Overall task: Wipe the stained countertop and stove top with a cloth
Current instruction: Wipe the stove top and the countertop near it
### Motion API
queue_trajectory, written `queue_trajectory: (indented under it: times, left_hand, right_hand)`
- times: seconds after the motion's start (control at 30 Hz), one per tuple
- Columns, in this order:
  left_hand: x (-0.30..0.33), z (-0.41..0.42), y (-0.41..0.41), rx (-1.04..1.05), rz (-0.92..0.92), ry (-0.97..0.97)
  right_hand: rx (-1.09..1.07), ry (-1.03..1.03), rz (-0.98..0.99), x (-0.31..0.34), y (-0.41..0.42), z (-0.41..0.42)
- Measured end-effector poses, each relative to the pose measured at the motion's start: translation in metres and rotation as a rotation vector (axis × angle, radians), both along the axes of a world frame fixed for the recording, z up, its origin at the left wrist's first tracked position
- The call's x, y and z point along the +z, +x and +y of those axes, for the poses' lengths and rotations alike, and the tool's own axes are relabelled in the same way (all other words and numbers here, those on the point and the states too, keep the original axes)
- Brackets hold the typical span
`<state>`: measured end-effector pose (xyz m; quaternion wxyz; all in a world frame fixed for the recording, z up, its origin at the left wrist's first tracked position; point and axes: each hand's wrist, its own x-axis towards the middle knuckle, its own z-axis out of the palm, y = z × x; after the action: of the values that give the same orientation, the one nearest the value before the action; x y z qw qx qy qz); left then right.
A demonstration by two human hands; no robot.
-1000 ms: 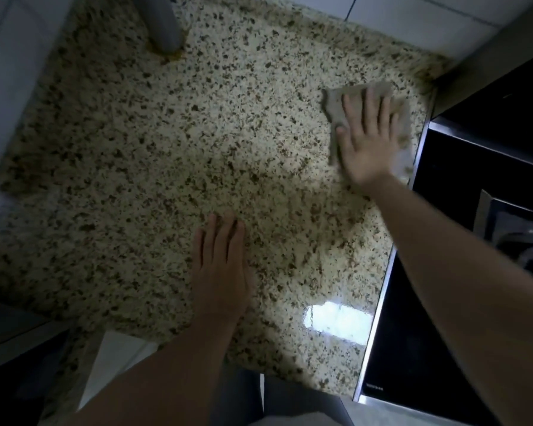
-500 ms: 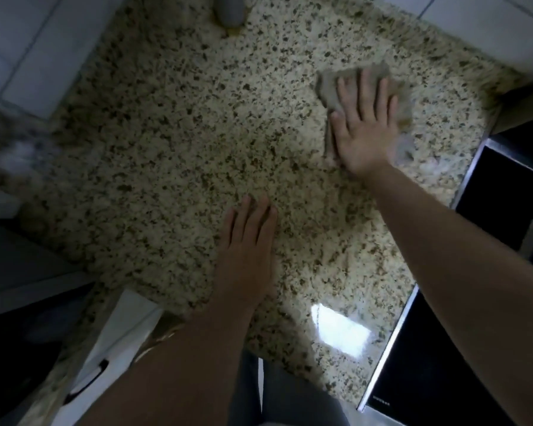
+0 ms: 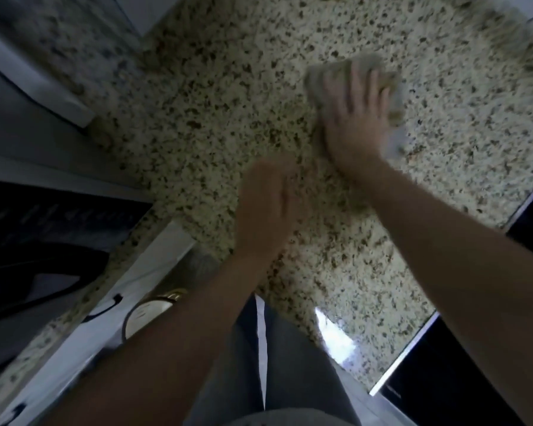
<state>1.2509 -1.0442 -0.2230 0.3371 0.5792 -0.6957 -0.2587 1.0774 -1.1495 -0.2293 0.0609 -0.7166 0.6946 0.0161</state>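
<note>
A speckled beige granite countertop (image 3: 213,96) fills the middle of the blurred head view. On it lies a crumpled grey-beige cloth (image 3: 317,76). My right hand (image 3: 356,118) presses flat on the cloth with straight, spread fingers. My left hand (image 3: 268,207) lies flat on the bare counter just below and left of it, holding nothing. The black stove top (image 3: 462,379) shows at the right edge, behind a bright metal rim.
White drawer fronts with dark handles (image 3: 105,309) run below the counter's front edge at lower left. A round pale object with a gold rim (image 3: 148,312) shows near my left forearm. A dark recess (image 3: 37,241) lies at the left.
The camera swung left and the view blurred. My right hand slid the cloth leftward across the counter, away from the stove. My left hand stayed flat on the counter.
</note>
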Motion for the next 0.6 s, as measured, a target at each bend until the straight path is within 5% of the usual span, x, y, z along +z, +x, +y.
queue_trajectory:
  times: [0.1,0.2,0.3,0.43,0.5,0.6]
  left_hand:
    - [-0.006,-0.017,0.045,0.327,-0.065,0.034]
    - [-0.014,-0.024,0.073,0.396,-0.189,0.064]
    - [-0.017,-0.024,0.083,0.384,-0.187,0.060]
    - [-0.023,-0.018,0.098,0.379,-0.193,0.042]
    - [-0.028,-0.014,0.097,0.404,-0.176,0.045]
    - [-0.033,-0.017,0.098,0.458,-0.186,0.025]
  right_hand:
    - [0.414,-0.059,-0.047,-0.007,0.048,0.082]
    - [0.701,0.033,-0.013,-0.005,0.040,0.082]
    - [0.579,0.039,0.159,-0.005,0.021,0.002]
    - [0.083,-0.016,-0.041,0.003,0.047,-0.027]
    - [0.146,-0.027,-0.054,0.001,0.078,0.019]
    - [0.525,0.004,-0.090,-0.007,0.098,0.086]
